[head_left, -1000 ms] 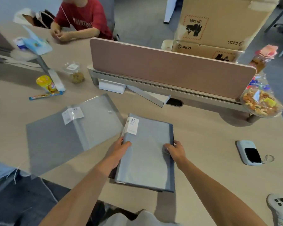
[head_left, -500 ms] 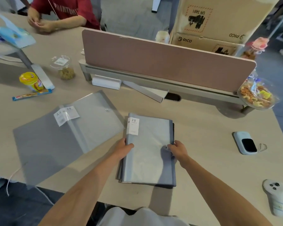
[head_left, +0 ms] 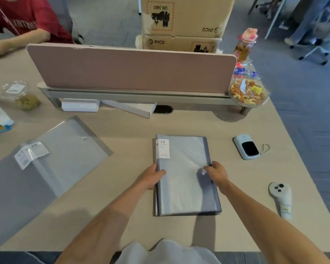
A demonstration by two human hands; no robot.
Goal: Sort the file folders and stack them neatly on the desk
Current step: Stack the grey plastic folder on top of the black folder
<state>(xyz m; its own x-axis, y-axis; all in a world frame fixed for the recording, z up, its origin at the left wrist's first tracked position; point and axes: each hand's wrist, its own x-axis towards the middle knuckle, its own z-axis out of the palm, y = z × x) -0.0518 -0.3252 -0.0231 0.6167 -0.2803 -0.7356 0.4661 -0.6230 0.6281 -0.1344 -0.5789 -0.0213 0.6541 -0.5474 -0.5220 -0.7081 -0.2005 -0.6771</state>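
A stack of grey-blue file folders (head_left: 185, 187) lies flat on the desk (head_left: 133, 216) in front of me, its top folder bearing a white "20" label at the upper left. My left hand (head_left: 152, 177) grips the stack's left edge and my right hand (head_left: 216, 172) grips its right edge, both about halfway along. An opened translucent grey folder (head_left: 51, 164) with a white "20" label lies spread out on the desk to the left, apart from the stack.
A pink divider screen (head_left: 130, 69) runs across the back of the desk, with white boxes (head_left: 80, 105) below it. A power bank (head_left: 246, 147) and a white controller (head_left: 280, 197) lie at right. Snack containers (head_left: 249, 93) sit at the back right, a cookie jar (head_left: 20, 95) at left. A person in red (head_left: 23, 21) sits beyond.
The stack has been turned from a tilt to square with the desk edge and shifted right, away from the open folder. Both hands stay on its side edges.
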